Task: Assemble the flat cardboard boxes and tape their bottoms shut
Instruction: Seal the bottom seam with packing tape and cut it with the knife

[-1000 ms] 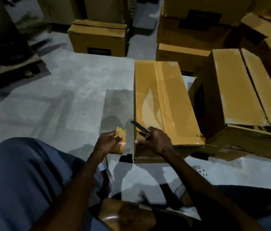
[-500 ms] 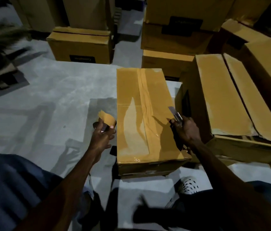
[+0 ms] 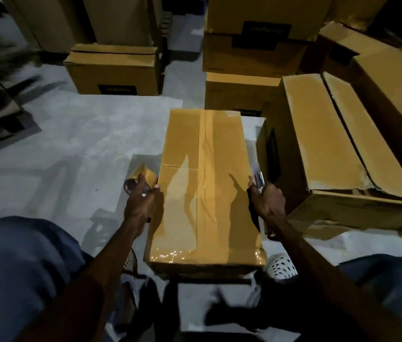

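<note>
A long brown cardboard box [image 3: 204, 183] lies on the floor between my knees, a glossy strip of brown tape running down its top seam and over its near end. My left hand [image 3: 140, 206] holds a roll of brown tape [image 3: 140, 177] and presses against the box's left side. On the right side of the box, my right hand [image 3: 267, 202] grips a metal blade [image 3: 258, 175] pointing away from me and touches the box's edge.
A bigger box [image 3: 338, 149] with unsealed top flaps stands close on the right. Several more cardboard boxes [image 3: 113, 70] are stacked at the back and far right. Grey concrete floor [image 3: 71, 149] spreads to the left. My white shoe [image 3: 281, 266] sits by the box's near right corner.
The blade moved from the box's near end to its right side. Both hands have come to the box's two sides, and the box now lies centred between my knees.
</note>
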The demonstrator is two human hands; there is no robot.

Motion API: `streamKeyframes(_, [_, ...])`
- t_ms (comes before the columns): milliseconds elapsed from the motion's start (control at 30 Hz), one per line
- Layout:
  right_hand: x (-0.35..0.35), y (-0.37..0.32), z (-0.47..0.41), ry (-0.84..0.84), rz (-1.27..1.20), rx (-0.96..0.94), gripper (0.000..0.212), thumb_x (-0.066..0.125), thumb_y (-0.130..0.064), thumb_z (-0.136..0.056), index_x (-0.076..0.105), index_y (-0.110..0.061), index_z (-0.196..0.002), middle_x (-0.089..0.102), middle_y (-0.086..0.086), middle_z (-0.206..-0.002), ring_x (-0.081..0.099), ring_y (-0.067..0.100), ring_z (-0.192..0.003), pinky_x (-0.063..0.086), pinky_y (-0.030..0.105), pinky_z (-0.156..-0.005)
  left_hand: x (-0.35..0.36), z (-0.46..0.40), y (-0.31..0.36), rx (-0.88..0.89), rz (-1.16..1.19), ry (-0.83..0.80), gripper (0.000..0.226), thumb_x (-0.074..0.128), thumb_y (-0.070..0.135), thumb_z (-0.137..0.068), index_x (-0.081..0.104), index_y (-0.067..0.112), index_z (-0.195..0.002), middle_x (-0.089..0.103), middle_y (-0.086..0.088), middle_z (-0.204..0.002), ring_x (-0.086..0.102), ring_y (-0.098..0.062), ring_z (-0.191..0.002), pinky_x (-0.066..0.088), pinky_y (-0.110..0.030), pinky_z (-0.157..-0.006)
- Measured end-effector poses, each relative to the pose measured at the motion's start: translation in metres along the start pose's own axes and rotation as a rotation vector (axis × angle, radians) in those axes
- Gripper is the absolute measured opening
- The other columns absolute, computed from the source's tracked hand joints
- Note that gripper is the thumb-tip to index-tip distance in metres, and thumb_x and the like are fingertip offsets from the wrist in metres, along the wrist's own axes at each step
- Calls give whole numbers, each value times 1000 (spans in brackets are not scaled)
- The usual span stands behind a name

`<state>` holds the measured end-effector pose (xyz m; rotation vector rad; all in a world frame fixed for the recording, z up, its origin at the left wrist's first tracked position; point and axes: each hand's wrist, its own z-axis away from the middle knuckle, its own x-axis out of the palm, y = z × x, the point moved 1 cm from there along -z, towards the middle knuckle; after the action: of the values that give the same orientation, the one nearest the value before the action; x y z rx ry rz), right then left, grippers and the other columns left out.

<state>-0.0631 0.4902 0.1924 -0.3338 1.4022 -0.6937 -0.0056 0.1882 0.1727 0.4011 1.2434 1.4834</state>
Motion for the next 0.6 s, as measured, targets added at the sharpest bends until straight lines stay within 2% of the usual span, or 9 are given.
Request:
streamKeyframes(100, [-1,1,34,-41,114,-3,46,47,-42,-101,58,3,-103,55,14,-90,58,31,-87,36,30,-70,-21,25,-21,-35,-76,14,67,54,64,-79,33,45,-139,59,-8,-123,64,-34,-98,57,-55,-79])
streamKeyframes(200, [-2,10,62,-141,165,2,39,48,-40,-102,55,-3,-95,51,11,-86,53,26,-80,39,29,-68,-35,64,-36,-35,-129,12,57,60,52,-85,40,42,-138,57,-7,-118,64,-35,-96,58,-52,-78])
streamKeyframes(300, [-4,20,78,-223,224,28,41,48,-44,-100,53,-6,-88,56,12,-85,56,25,-76,44,30,-64,-41,93,-46,-149,-13,-15,50,65,39,-87,49,39,-135,65,-15,-111,68,-36,-88,60,-48,-69])
streamKeyframes(400, [-11,27,84,-237,224,75,39,51,-43,-99,57,-6,-90,60,12,-85,60,26,-78,45,29,-65,-43,99,-45,-314,102,-138,49,60,42,-92,52,27,-138,71,-13,-101,69,-32,-83,57,-49,-79])
streamKeyframes(467, [-13,32,83,-262,208,99,39,52,-43,-99,59,-5,-90,66,16,-88,65,28,-80,52,33,-67,-46,97,-42,-387,140,-240,51,54,48,-94,52,23,-139,67,-7,-80,65,-21,-60,55,-43,-76])
streamKeyframes(533, [-14,33,78,-274,206,95,40,54,-44,-97,62,-5,-91,70,19,-92,69,31,-82,58,38,-73,-47,92,-39,-427,164,-302,51,50,53,-94,60,19,-130,55,-5,-66,51,-14,-37,53,-37,-75])
streamKeyframes(567, [-13,31,75,-278,223,75,40,55,-43,-97,62,-5,-92,70,18,-92,69,31,-81,58,38,-73,-48,90,-38,-424,168,-321,50,51,54,-93,63,16,-123,53,-5,-63,47,-14,-33,51,-30,-68])
streamKeyframes(600, [-13,26,72,-276,260,51,39,56,-42,-97,62,-4,-94,68,15,-90,68,30,-80,58,37,-72,-48,87,-35,-395,154,-307,54,56,52,-91,60,13,-127,54,-5,-62,48,-15,-33,46,-26,-59])
